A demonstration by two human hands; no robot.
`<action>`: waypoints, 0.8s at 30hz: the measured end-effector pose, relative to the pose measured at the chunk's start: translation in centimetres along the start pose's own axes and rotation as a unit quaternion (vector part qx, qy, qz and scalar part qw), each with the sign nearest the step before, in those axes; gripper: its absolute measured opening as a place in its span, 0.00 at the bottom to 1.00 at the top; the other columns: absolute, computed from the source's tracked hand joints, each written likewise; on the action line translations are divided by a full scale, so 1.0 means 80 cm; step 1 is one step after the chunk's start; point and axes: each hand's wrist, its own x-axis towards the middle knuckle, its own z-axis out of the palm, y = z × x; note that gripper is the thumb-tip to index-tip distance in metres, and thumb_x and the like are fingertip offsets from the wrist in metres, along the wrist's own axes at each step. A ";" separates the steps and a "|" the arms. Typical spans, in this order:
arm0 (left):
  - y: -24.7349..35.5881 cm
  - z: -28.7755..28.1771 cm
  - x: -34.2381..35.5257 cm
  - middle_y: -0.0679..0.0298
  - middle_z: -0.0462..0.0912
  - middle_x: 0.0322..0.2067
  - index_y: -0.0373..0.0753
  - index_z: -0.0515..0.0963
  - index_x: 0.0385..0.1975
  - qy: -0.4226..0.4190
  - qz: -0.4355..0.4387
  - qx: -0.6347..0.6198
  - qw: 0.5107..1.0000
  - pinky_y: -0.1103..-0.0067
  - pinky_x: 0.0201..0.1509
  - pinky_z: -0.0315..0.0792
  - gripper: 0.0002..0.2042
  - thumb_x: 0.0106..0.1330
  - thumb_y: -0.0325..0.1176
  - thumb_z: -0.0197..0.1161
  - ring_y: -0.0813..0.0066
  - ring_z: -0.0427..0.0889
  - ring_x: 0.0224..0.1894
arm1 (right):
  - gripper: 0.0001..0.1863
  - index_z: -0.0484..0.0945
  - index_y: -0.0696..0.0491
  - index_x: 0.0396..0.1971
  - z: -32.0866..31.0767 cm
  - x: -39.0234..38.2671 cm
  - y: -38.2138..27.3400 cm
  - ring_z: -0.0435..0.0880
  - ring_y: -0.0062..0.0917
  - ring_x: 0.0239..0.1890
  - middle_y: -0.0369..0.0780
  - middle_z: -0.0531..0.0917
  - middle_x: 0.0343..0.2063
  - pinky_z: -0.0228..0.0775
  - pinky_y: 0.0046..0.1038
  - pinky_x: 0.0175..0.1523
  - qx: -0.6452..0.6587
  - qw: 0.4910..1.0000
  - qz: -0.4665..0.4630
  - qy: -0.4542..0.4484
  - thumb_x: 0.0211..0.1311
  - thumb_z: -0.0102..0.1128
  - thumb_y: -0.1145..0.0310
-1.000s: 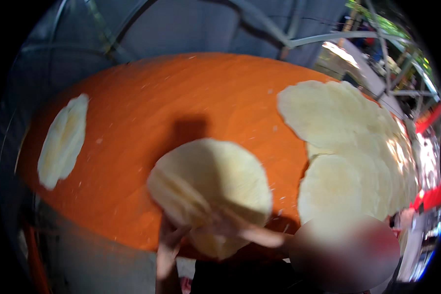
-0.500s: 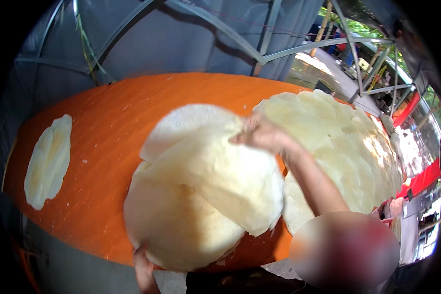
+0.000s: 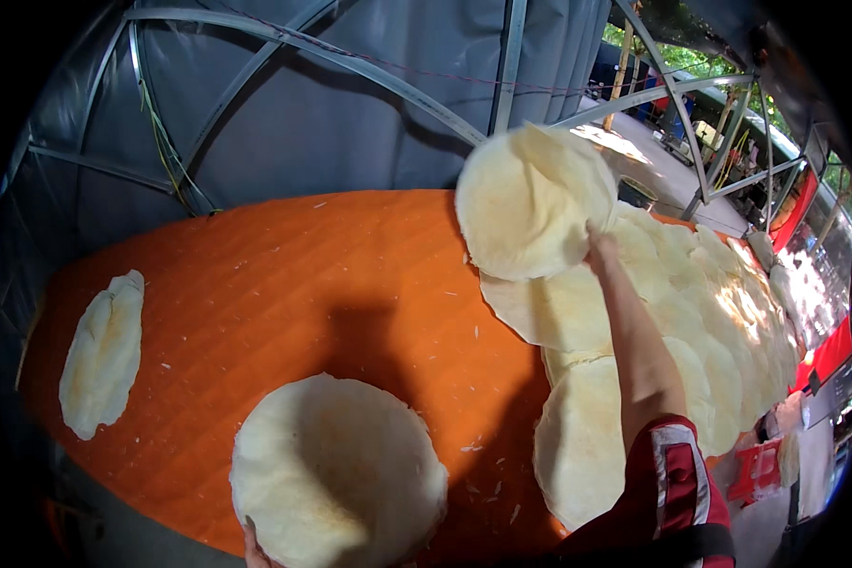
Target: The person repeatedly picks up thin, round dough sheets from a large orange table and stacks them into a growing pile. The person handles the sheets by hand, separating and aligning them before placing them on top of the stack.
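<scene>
A thin, pale round sheet (image 3: pixel 525 204) hangs from my right hand (image 3: pixel 598 241), whose fingers close on its lower right edge above the table's far side. Below it, overlapping pale rounds (image 3: pixel 663 331) cover the right part of the orange tabletop (image 3: pixel 379 246). My left hand (image 3: pixel 254 541) touches the left edge of a round pale disc (image 3: pixel 336 464) near the front, its fingers mostly hidden; whether this disc is several layers is unclear. A long, crinkled pale piece (image 3: pixel 101 355) lies alone at the far left. My red-striped sleeve (image 3: pixel 663 473) enters at lower right.
A grey tarp wall (image 3: pixel 398 95) on metal framework (image 3: pixel 508 66) stands behind the table. A dark round container (image 3: pixel 637 191) sits beyond its far right edge. A red plastic object (image 3: pixel 755 469) is at lower right; cluttered equipment (image 3: pixel 691 123) is farther back.
My right hand has carried the sheet up and right, from the front disc to above the overlapping rounds. My left hand remains at the front disc, now lower in view.
</scene>
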 end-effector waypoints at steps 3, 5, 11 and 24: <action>-0.014 0.006 -0.008 0.56 0.58 0.58 0.39 0.53 0.59 0.022 0.016 0.012 1.000 0.59 0.59 0.54 0.32 0.57 0.45 0.55 0.58 0.55 0.60 | 0.22 0.71 0.64 0.33 0.025 -0.072 0.060 0.70 0.26 0.17 0.41 0.73 0.19 0.61 0.28 0.20 -0.382 0.904 -0.180 -0.071 0.50 0.58 0.58; -0.015 0.001 -0.025 0.58 0.58 0.58 0.39 0.56 0.58 0.013 0.027 -0.028 0.999 0.57 0.60 0.52 0.31 0.57 0.47 0.55 0.59 0.55 0.60 | 0.21 0.71 0.63 0.35 0.084 -0.233 0.052 0.70 0.26 0.20 0.41 0.74 0.21 0.62 0.28 0.23 -0.308 0.859 -0.193 -0.360 0.50 0.58 0.59; -0.014 0.039 -0.016 0.59 0.64 0.54 0.42 0.64 0.52 -0.248 -0.133 -0.123 0.952 0.55 0.56 0.57 0.24 0.59 0.49 0.52 0.61 0.60 0.57 | 0.21 0.70 0.60 0.39 0.118 -0.605 0.048 0.72 0.26 0.29 0.41 0.75 0.28 0.63 0.27 0.33 -0.166 0.595 -0.175 -0.767 0.50 0.59 0.61; -0.049 0.009 0.038 0.55 0.64 0.50 0.35 0.51 0.56 -0.177 0.065 0.232 0.954 0.74 0.51 0.66 0.31 0.53 0.25 0.58 0.67 0.67 0.51 | 0.28 0.71 0.56 0.46 0.106 -0.661 0.097 0.77 0.31 0.42 0.47 0.78 0.37 0.67 0.29 0.46 -0.093 0.748 -0.046 -0.656 0.46 0.62 0.56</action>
